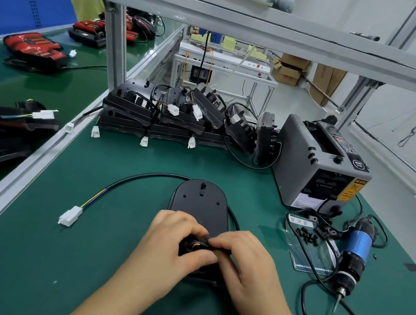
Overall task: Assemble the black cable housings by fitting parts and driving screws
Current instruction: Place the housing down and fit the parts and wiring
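While the black housing [199, 203] lies flat mid-mat [108, 263], left hand [174, 242] & right hand [243, 260] both pinch a small wired part [194, 244] at its near end; screwdriver [354, 253] lies apart, rt side.

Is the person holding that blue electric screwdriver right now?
No: the screwdriver lies on the green mat, apart from the left hand and right hand, which both grip a small black part at the housing.

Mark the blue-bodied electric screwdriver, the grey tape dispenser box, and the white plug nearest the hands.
blue-bodied electric screwdriver [358, 242]: head view, blue barrel.
grey tape dispenser box [297, 153]: head view, side panel.
white plug [71, 216]: head view, plug centre.
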The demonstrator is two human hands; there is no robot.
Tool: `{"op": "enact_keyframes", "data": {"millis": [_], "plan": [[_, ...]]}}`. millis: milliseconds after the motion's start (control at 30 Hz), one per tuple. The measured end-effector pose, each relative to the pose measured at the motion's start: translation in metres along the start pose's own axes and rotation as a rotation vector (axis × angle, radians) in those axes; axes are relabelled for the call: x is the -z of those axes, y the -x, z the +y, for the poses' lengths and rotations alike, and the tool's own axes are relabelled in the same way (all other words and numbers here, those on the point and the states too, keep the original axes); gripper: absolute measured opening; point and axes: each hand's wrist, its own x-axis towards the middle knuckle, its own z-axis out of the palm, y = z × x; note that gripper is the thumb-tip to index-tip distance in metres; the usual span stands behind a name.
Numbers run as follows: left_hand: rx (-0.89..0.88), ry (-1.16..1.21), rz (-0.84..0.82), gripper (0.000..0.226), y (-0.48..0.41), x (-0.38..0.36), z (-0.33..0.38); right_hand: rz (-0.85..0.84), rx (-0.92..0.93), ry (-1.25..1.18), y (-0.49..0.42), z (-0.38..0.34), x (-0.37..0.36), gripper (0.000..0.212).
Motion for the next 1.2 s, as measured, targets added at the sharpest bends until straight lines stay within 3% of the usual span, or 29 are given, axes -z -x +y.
{"op": "enact_keyframes", "data": {"millis": [267, 467, 533, 633, 833, 1033, 1200], "plan": [[0.005, -0.008, 0.061, 0.017, 0.0, -0.004, 0.002, -0.009, -0.106, -0.026, 0.002, -0.002, 0.002, 0.009], [0.071, 0.107, 0.103, 0.023, 0.004, -0.004, 0.003, -0.121, -0.315, -0.045, -0.002, -0.006, 0.006, 0.016], [0.116, 0.149, 0.065, 0.023, 0.004, -0.002, 0.004, -0.173, -0.379, -0.102, -0.006, -0.007, 0.006, 0.006], [0.151, 0.163, -0.016, 0.025, 0.002, 0.004, 0.005, -0.207, -0.466, -0.188, -0.011, -0.009, 0.006, 0.018], [0.076, 0.057, -0.079, 0.014, -0.008, 0.012, 0.0, -0.231, -0.519, -0.24, -0.015, -0.011, 0.01, 0.022], [0.096, 0.114, -0.026, 0.019, -0.006, 0.01, 0.001, -0.338, -0.561, -0.268, -0.023, -0.009, 0.015, 0.025], [0.115, 0.165, 0.141, 0.026, 0.001, -0.001, 0.004, -0.394, -0.592, -0.316, -0.03, -0.007, 0.019, 0.02]]}}
